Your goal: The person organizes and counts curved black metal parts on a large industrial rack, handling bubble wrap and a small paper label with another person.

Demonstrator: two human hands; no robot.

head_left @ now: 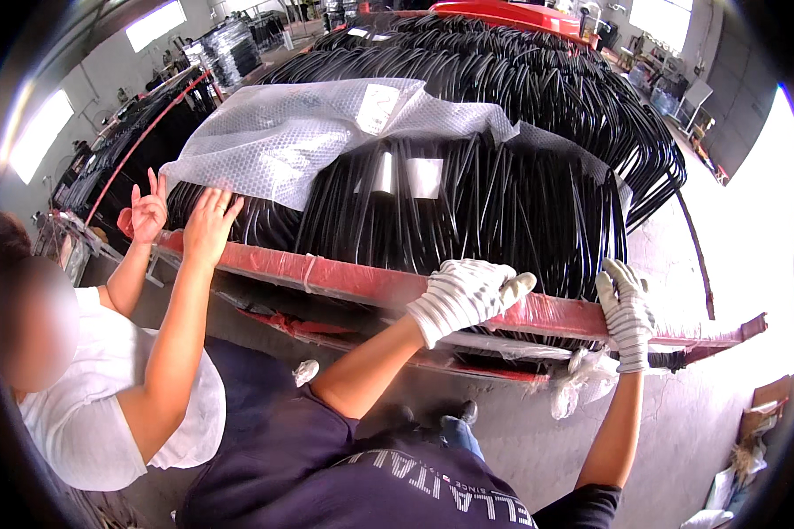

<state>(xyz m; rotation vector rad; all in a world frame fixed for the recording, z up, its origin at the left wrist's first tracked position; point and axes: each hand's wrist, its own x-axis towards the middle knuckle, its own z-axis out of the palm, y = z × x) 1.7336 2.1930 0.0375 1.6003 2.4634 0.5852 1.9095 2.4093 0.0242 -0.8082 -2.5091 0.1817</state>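
Observation:
My left hand (pixel 463 298), in a white striped glove, lies over the wrapped red bar (pixel 362 280) at the front of a load of black strips (pixel 538 207). Its fingers are curled, with the thumb to the right; what they close on is hidden. Farther right, my right hand (pixel 626 310), gloved alike, rests on the same bar beside the strips, its fingers stretched forward. Bubble wrap (pixel 273 132) covers the left and middle part of the load. At its near left edge are the two bare hands of a co-worker, one hand (pixel 205 225) touching the wrap.
A person in a white shirt (pixel 185 423) stands close on my left. Loose clear plastic (pixel 582 381) hangs below the bar near my right hand. Another rack of black strips (pixel 137 167) stands at far left. Cartons (pixel 767 397) lie at right on the floor.

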